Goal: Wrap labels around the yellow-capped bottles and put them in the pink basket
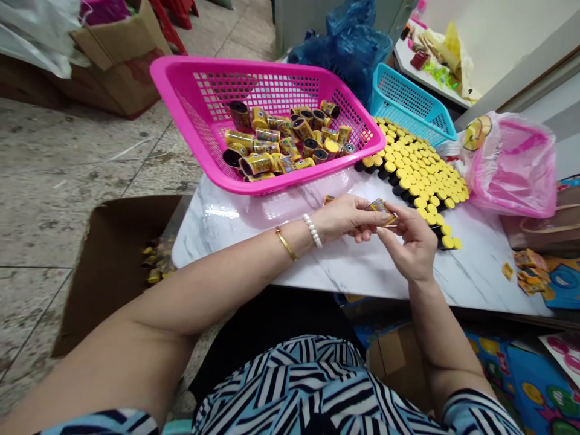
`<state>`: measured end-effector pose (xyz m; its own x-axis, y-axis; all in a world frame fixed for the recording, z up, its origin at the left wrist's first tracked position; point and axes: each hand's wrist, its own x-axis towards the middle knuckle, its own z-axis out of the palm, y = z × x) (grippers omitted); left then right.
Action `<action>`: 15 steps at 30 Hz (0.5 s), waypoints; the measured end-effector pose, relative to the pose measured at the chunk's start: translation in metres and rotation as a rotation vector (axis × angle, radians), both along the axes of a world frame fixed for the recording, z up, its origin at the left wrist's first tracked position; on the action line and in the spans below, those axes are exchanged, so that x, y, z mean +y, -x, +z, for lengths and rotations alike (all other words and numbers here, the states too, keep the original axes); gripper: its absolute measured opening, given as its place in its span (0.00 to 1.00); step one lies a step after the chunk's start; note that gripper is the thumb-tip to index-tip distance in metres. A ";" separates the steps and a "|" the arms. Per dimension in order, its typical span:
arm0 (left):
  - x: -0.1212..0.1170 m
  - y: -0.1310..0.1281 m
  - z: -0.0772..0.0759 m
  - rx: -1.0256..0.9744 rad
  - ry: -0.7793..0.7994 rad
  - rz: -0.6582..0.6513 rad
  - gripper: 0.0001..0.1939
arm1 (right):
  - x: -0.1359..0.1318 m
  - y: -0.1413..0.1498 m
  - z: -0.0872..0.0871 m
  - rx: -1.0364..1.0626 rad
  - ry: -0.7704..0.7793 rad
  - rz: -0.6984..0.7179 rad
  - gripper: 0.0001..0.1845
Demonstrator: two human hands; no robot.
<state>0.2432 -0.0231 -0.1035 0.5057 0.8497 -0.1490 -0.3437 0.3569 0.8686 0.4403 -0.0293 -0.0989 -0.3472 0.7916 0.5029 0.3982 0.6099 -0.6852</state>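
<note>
My left hand (347,216), with a pearl bracelet and a gold bangle at the wrist, is closed on a small flat yellow printed wrapper (380,209). My right hand (411,241) pinches the other end of the same wrapper, over the white marbled table (335,266). Another yellow printed piece (328,199) shows behind my left hand; I cannot tell whether it is held. Right of my hands stand many small black bottles with yellow caps (421,172), packed upright. Beyond my hands, a pink basket (267,184) holds several yellow-wrapped bottles (258,163), lying in all directions.
A blue basket (408,99) and a blue plastic bag (348,45) are at the back. A bag-lined pink basket (512,169) stands at the right, with a pile of orange wrappers (532,272) near the table corner. An open cardboard box (109,260) sits on the floor at left.
</note>
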 end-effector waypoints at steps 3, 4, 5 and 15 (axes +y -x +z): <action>0.002 0.005 0.008 -0.047 -0.052 0.092 0.23 | 0.009 0.012 0.019 -0.059 -0.056 0.022 0.18; 0.002 0.006 0.010 -0.056 -0.056 0.145 0.25 | 0.012 0.016 0.024 -0.073 -0.074 0.033 0.18; 0.003 0.008 0.011 -0.057 -0.059 0.216 0.25 | 0.014 0.018 0.027 -0.077 -0.084 0.040 0.19; -0.002 0.003 0.014 0.117 -0.254 0.597 0.17 | 0.016 0.019 0.017 -0.043 -0.153 -0.073 0.18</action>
